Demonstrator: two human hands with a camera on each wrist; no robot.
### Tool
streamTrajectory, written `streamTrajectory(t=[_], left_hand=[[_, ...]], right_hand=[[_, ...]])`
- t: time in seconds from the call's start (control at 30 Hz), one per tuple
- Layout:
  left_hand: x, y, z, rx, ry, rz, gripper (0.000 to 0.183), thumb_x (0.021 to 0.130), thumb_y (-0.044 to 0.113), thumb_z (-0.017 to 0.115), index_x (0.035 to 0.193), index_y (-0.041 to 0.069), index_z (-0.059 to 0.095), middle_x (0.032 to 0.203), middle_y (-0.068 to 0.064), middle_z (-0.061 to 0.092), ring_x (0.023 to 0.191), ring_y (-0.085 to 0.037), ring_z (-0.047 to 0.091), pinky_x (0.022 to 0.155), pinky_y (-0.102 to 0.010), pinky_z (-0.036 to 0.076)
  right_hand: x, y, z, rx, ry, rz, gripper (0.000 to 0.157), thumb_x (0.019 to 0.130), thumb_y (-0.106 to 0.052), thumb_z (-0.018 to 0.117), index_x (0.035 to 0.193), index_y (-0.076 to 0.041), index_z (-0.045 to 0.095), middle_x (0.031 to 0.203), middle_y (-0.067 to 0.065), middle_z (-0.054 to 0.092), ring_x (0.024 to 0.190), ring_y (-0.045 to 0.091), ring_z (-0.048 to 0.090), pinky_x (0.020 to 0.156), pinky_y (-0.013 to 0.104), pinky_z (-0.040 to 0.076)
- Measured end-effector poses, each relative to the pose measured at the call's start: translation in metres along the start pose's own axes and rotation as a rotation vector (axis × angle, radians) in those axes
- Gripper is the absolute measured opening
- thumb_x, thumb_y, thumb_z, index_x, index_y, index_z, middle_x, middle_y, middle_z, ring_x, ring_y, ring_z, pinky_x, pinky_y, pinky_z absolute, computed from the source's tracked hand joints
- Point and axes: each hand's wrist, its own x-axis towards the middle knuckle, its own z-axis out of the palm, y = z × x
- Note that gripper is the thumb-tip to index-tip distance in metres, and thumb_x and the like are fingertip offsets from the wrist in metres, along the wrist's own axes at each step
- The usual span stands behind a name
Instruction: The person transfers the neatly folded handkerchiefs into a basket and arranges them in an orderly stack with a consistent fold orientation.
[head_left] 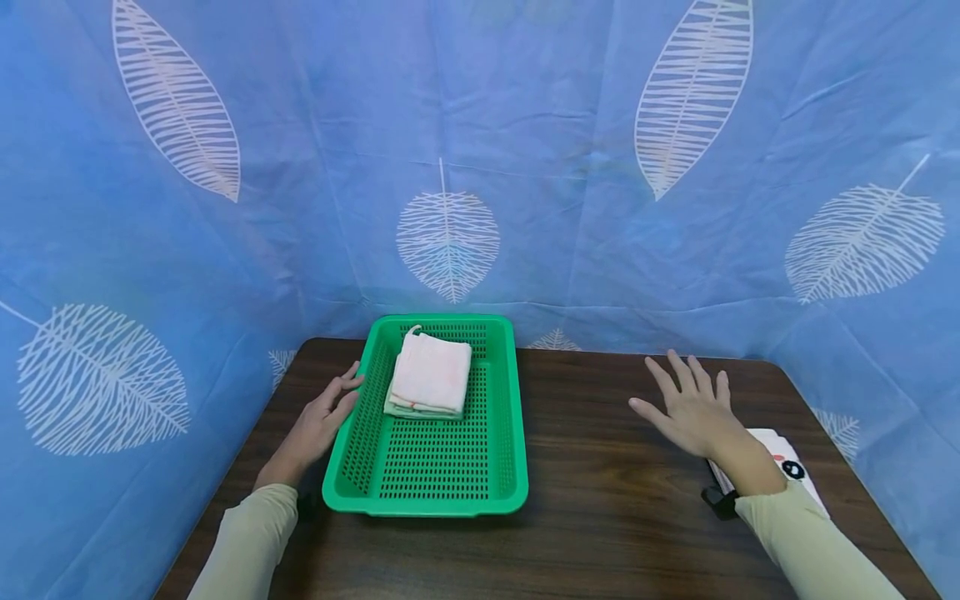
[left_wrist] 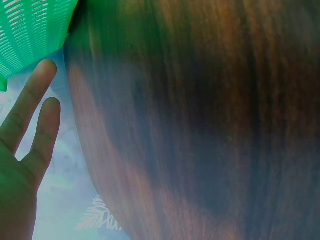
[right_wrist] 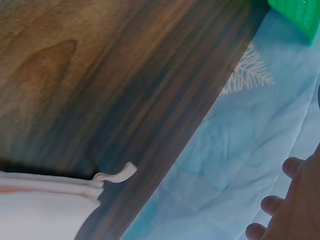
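Note:
A green perforated plastic basket (head_left: 427,505) stands on the dark wooden table, left of its middle. Inside, toward the back, lies a folded white cloth (head_left: 432,371) with a small loop at one corner. My left hand (head_left: 318,425) is at the basket's left side, fingers loosely extended with the tips close by the rim. Over the table's right side, my right hand (head_left: 693,412) is spread with nothing in it. Beneath that wrist is a second folded white cloth (head_left: 806,475) with a black printed mark, partly hidden by the forearm; its loop shows in the right wrist view.
The dark wood table (head_left: 592,467) has rounded back corners. A blue curtain (head_left: 555,233) with white leaf prints hangs close behind it and along both sides. A black strap (head_left: 722,502) shows at the right wrist.

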Motion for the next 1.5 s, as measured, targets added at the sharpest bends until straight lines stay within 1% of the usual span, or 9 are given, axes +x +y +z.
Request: streamTrajectory(t=[0.17, 0.37, 0.53, 0.7, 0.97, 1.1, 1.27, 1.5], left_hand=[[-0.002, 0.002, -0.001, 0.001, -0.005, -0.003, 0.05, 0.111, 0.048, 0.037, 0.154, 0.024, 0.04, 0.173, 0.005, 0.017, 0.159, -0.038, 0.019, 0.118, -0.07, 0.027], [-0.003, 0.001, -0.002, 0.005, -0.002, -0.011, 0.05, 0.11, 0.048, 0.037, 0.155, 0.025, 0.04, 0.172, 0.007, 0.017, 0.159, -0.038, 0.018, 0.119, -0.071, 0.025], [-0.001, 0.001, -0.001, 0.002, -0.014, -0.005, 0.051, 0.11, 0.049, 0.037, 0.155, 0.025, 0.04, 0.173, 0.006, 0.016, 0.159, -0.038, 0.017, 0.118, -0.071, 0.025], [-0.002, -0.001, 0.0, 0.011, -0.007, -0.006, 0.051, 0.11, 0.049, 0.037, 0.154, 0.025, 0.041, 0.173, 0.003, 0.018, 0.159, -0.038, 0.018, 0.118, -0.071, 0.027], [0.001, 0.0, -0.001, 0.018, -0.008, -0.013, 0.052, 0.11, 0.051, 0.036, 0.155, 0.026, 0.039, 0.173, 0.004, 0.017, 0.159, -0.037, 0.017, 0.119, -0.071, 0.025], [0.001, 0.0, -0.001, 0.017, -0.009, -0.01, 0.052, 0.11, 0.051, 0.037, 0.155, 0.025, 0.039, 0.173, 0.006, 0.017, 0.159, -0.037, 0.017, 0.118, -0.071, 0.026], [0.001, 0.0, 0.0, 0.008, -0.006, -0.005, 0.051, 0.11, 0.05, 0.037, 0.155, 0.026, 0.04, 0.172, 0.007, 0.018, 0.159, -0.037, 0.018, 0.118, -0.071, 0.026], [0.001, -0.001, 0.0, 0.017, -0.003, -0.01, 0.051, 0.11, 0.051, 0.036, 0.155, 0.027, 0.04, 0.172, 0.009, 0.017, 0.159, -0.037, 0.018, 0.119, -0.071, 0.026]], right_hand=[[-0.009, 0.008, 0.001, 0.007, -0.004, 0.039, 0.089, 0.101, -0.07, 0.038, 0.166, -0.017, 0.008, 0.169, 0.029, 0.002, 0.151, 0.059, 0.0, 0.112, 0.082, -0.01], [-0.016, 0.019, 0.005, 0.008, -0.037, 0.065, 0.091, 0.101, -0.072, 0.034, 0.166, -0.016, 0.003, 0.168, 0.031, -0.002, 0.149, 0.062, -0.004, 0.109, 0.084, -0.01], [-0.023, 0.032, 0.008, 0.027, -0.032, 0.082, 0.091, 0.102, -0.071, 0.034, 0.166, -0.018, -0.002, 0.168, 0.031, -0.006, 0.148, 0.064, -0.005, 0.107, 0.085, -0.01], [-0.03, 0.039, 0.009, 0.038, -0.041, 0.098, 0.093, 0.102, -0.07, 0.034, 0.166, -0.015, -0.006, 0.167, 0.033, -0.006, 0.148, 0.065, -0.005, 0.106, 0.086, -0.01], [-0.041, 0.052, 0.011, 0.046, -0.048, 0.13, 0.093, 0.103, -0.068, 0.033, 0.165, -0.011, -0.006, 0.166, 0.035, -0.008, 0.145, 0.067, -0.003, 0.104, 0.087, -0.009], [-0.045, 0.059, 0.013, 0.053, -0.039, 0.135, 0.092, 0.104, -0.067, 0.033, 0.165, -0.01, -0.005, 0.165, 0.036, -0.009, 0.145, 0.068, -0.004, 0.104, 0.087, -0.009], [-0.049, 0.071, 0.019, 0.085, -0.027, 0.157, 0.091, 0.104, -0.066, 0.032, 0.164, -0.008, -0.006, 0.164, 0.036, -0.014, 0.145, 0.068, -0.01, 0.105, 0.086, -0.01], [-0.055, 0.088, 0.027, 0.107, -0.044, 0.198, 0.094, 0.104, -0.068, 0.031, 0.163, -0.003, -0.001, 0.163, 0.039, -0.011, 0.143, 0.07, -0.009, 0.102, 0.087, -0.011]])
